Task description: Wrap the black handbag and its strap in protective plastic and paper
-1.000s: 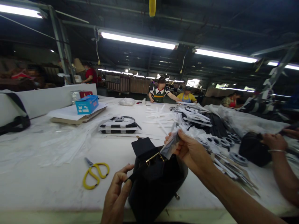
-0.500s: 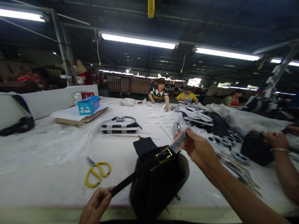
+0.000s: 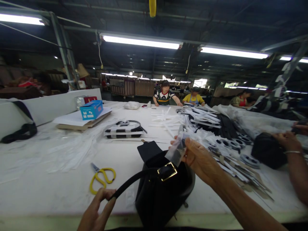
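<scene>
A black handbag (image 3: 163, 195) stands at the table's near edge, its flap (image 3: 149, 150) folded back away from me. My left hand (image 3: 99, 205) pinches the end of its black strap (image 3: 130, 182), which arches up to a gold buckle (image 3: 167, 171). Above the bag's mouth, my right hand (image 3: 197, 157) grips a clear plastic sleeve (image 3: 176, 150) between thumb and fingers, close to the buckle. What lies inside the bag is too dark to make out. Yellow-handled scissors (image 3: 102, 178) lie just beyond my left hand.
A wrapped black-and-white bundle (image 3: 124, 130) lies further back, with a blue box (image 3: 92, 109) on cardboard to its left. White strips (image 3: 166, 119) and rings of tape (image 3: 237, 142) cover the right. At far right, a co-worker's hand (image 3: 287, 141) holds a black bag (image 3: 267, 150).
My right hand has drawn nearer and slightly left with the plastic sleeve. The strap now bows upward instead of running straight, and the buckle has tilted and shifted down.
</scene>
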`<state>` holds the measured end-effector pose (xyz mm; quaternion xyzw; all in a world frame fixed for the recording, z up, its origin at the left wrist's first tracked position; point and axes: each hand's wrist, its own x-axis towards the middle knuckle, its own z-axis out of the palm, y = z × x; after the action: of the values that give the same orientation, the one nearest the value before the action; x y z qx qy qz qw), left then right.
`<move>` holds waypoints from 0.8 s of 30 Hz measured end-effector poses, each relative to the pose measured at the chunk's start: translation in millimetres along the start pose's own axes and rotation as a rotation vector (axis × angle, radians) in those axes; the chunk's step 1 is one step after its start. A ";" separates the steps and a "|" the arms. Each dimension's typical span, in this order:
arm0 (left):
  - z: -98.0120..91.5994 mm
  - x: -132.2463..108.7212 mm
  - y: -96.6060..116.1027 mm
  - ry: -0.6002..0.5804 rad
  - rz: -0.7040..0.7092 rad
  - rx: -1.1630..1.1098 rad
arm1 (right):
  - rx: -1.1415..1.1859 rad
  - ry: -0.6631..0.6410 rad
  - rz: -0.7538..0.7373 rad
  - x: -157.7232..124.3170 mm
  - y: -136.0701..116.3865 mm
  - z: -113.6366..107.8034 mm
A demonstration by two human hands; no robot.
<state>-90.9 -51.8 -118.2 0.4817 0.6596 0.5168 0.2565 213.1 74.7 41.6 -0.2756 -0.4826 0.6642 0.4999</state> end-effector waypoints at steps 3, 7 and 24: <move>14.4 5.8 26.2 0.031 0.049 0.012 | -0.194 -0.312 0.169 -13.4 0.4 4.5; 37.2 8.9 52.3 0.072 0.123 -0.009 | -0.290 -0.458 0.229 -20.4 11.2 20.2; 7.5 10.5 132.7 -0.266 0.488 -0.151 | -0.258 -0.236 0.095 -3.3 44.3 45.4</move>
<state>-39.7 -38.9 4.3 0.6692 0.4445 0.5432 0.2441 158.1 53.5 17.9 -0.2801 -0.6055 0.6473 0.3685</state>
